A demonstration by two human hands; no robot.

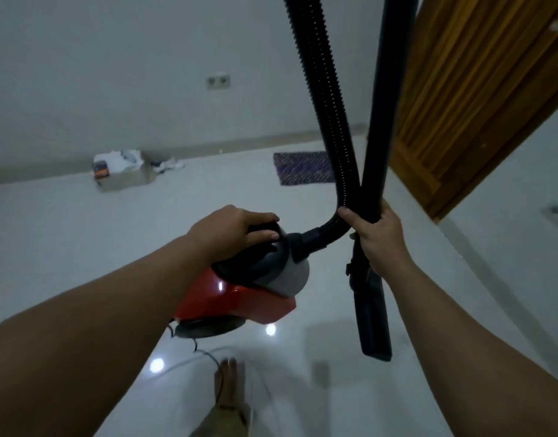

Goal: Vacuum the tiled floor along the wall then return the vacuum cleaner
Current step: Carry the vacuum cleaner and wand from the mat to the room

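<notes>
Both forearms are bare, no sleeves showing, the foot (229,381) is bare, and the blurred trouser leg (222,421) looks khaki.

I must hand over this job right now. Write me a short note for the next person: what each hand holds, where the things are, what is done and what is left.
Left hand: gripping the handle on top of the red vacuum cleaner, which is lifted off the tiled floor.
Right hand: closed around the rigid tube and the corrugated hose together; the nozzle end hangs downward, clear of the floor.
The power cord trails on the floor near a bare foot; take care not to trip.
Done: cannot tell how much is vacuumed.
Left: set the cleaner down or carry it back.
</notes>
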